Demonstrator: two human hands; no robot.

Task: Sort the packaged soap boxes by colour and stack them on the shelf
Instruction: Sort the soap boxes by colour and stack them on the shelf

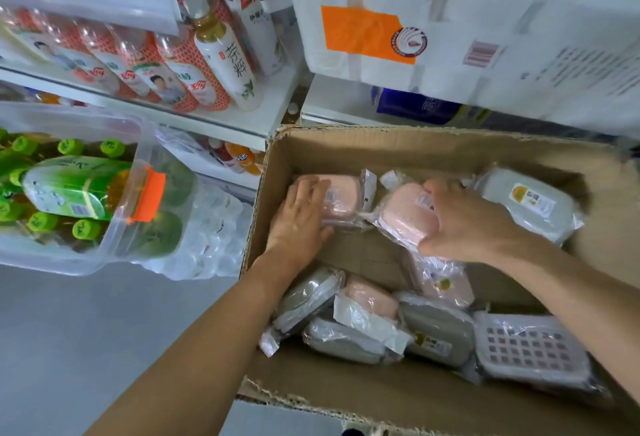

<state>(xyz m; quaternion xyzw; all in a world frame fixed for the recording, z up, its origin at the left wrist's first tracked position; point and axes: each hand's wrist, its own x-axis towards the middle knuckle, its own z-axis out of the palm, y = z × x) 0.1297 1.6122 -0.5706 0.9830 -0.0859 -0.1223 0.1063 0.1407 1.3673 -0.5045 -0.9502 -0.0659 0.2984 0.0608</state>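
The pink soap boxes (pixel 341 201) lie wrapped in loose clear film at the far side of the cardboard carton (pixel 433 151), with grey soap boxes (pixel 436 333) nearer. The left hand (pixel 301 217) rests nearly flat on one pink box; the right hand (pixel 464 224) curls around another. The film looks slippery (a box may slide out), and colours could get mixed.
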